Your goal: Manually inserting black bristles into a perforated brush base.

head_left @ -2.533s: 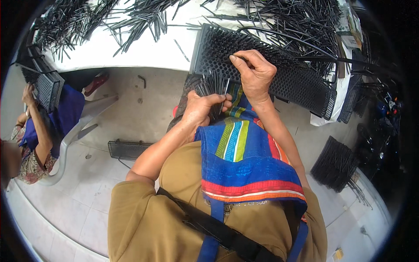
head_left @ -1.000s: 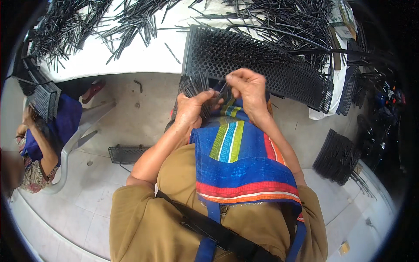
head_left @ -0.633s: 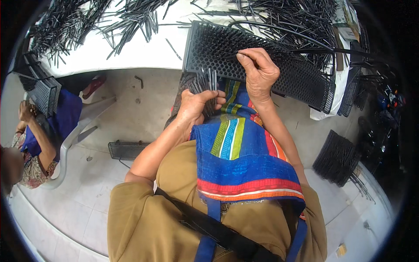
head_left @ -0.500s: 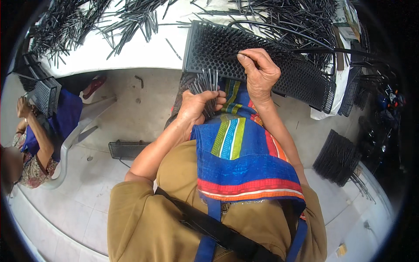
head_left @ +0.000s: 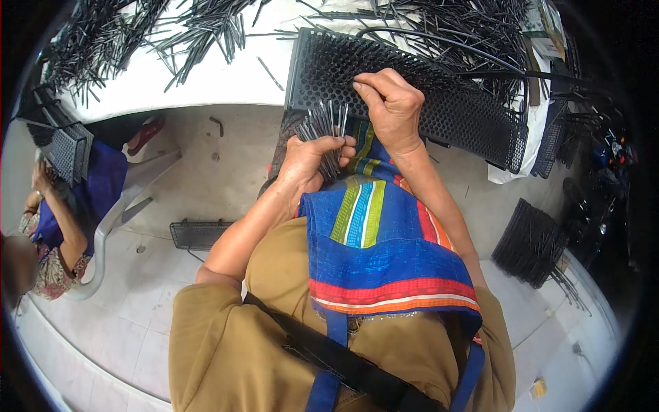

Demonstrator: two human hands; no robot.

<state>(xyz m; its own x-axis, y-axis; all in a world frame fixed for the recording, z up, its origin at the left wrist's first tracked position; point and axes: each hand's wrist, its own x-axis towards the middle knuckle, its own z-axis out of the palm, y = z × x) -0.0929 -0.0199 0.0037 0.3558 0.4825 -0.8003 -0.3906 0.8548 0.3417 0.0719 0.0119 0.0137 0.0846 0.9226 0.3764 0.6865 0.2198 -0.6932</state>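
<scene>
A bunch of thin black sticks (head_left: 320,122) stands up out of my left hand (head_left: 307,159), whose fingers and thumb are wrapped round it. Over the left half of a long black perforated rack (head_left: 473,128), my right hand (head_left: 397,110) makes a pinch with thumb and forefinger. What sits between those fingertips is too small and dark to make out against the rack. The rack is full of round holes and lies tilted between my lap and the table edge. My left hand is just off its near left corner.
Heaps of black sticks (head_left: 199,41) cover parts of the white tabletop (head_left: 171,89). A black bent rod (head_left: 439,42) arches over the rack. At left, another person (head_left: 62,213) sits by a similar rack (head_left: 72,154). A stick-filled block (head_left: 528,244) and a mesh tray (head_left: 199,235) are lower down.
My right hand has shifted left and slightly up over the rack, still pinched. My left hand keeps the bunch of sticks in nearly the same place.
</scene>
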